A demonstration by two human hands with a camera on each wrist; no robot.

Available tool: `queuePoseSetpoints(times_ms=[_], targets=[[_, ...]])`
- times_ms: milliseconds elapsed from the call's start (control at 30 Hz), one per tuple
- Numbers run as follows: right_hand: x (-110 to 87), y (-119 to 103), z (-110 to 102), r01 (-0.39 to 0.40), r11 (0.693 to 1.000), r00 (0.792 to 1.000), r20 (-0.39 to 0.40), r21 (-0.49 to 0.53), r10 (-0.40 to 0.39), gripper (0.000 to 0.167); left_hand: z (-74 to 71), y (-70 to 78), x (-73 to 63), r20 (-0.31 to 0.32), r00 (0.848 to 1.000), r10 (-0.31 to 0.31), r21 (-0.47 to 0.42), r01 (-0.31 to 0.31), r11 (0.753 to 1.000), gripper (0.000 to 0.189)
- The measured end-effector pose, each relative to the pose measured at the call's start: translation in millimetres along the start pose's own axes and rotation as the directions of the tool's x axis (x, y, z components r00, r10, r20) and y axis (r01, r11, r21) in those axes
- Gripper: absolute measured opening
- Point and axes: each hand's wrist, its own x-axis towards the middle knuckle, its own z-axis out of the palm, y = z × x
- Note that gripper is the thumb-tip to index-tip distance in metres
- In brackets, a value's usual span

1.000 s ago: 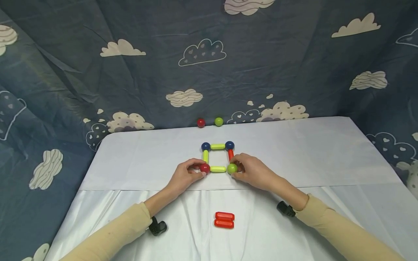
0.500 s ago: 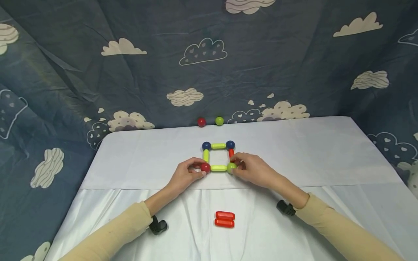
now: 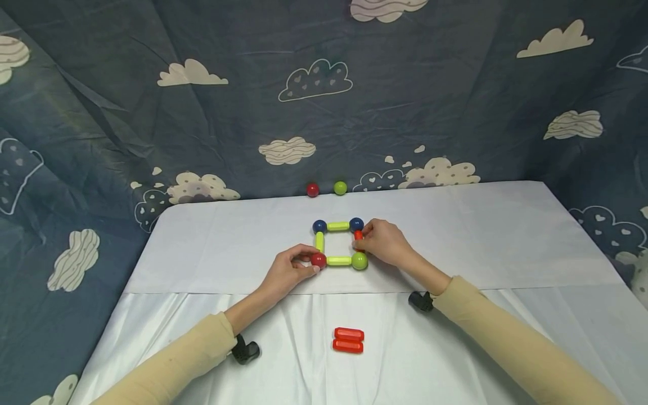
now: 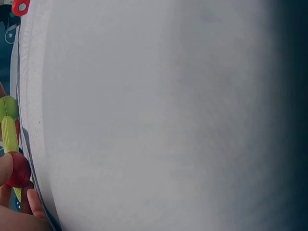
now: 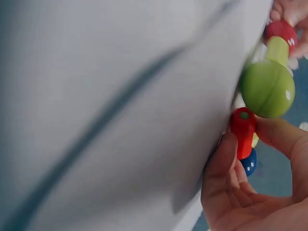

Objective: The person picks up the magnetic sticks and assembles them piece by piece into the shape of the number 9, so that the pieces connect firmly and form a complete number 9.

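Observation:
A square of balls and rods lies on the white cloth. Its front left corner is a red ball (image 3: 318, 260), pinched by my left hand (image 3: 292, 266). The right side is a red rod (image 3: 358, 235), which my right hand (image 3: 386, 243) pinches between thumb and fingers. In the right wrist view, the near end face of this red rod (image 5: 244, 126) shows, apart from the green ball (image 5: 268, 89). Yellow-green rods form the front (image 3: 338, 261), left (image 3: 319, 242) and back (image 3: 338, 226) sides. Two dark blue balls, left (image 3: 319, 226) and right (image 3: 356, 224), mark the back corners.
Two loose red rods (image 3: 348, 340) lie side by side nearer the front of the white cloth (image 3: 202, 253). At the table's back edge sit another red ball (image 3: 312, 189) and another green ball (image 3: 340, 188). A dark cloud-print curtain (image 3: 430, 101) hangs behind.
My right hand has let go of the front right green ball and moved back to the red rod, which it now pinches. The left hand stays on the red ball.

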Motion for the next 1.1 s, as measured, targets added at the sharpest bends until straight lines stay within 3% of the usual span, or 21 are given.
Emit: queuePoseSetpoints(times_ms=[300,667,767,867,1000,1100], targets=[[5.1,0.6,-3.5,-0.096,0.977,0.992,0.096,0.192,0.079,0.033,0.2,-2.0,0.5,-0.005,1.0,-0.003,-0.001,0.003,1.0,0.032],[1.3,0.2,-3.6,-0.125,0.964,0.988,0.114,0.233,0.1,0.035,0.9,-1.2,0.5,-0.004,1.0,-0.001,0.008,0.001,1.0,0.033],[-4.8,1.8,-4.0,-0.093,0.967,0.993,0.092,0.237,0.073,0.036,1.0,-1.2,0.7,-0.005,1.0,0.006,0.013,-0.006,1.0,0.033],[-15.9,4.2,-3.9,-0.017,0.982,1.0,0.015,0.189,0.015,0.032,1.0,-1.4,0.4,-0.003,1.0,0.011,0.011,-0.011,1.0,0.033],[-36.6,4.2,-4.7,0.08,0.99,0.993,-0.09,0.113,-0.07,0.025,0.7,-0.9,-0.1,0.0,1.0,0.007,0.007,-0.007,1.0,0.033],[-54.4,1.7,-6.0,0.117,0.983,0.99,-0.095,0.138,-0.105,0.021,0.3,-0.1,-0.1,0.001,1.0,0.002,0.006,-0.002,1.0,0.033]])
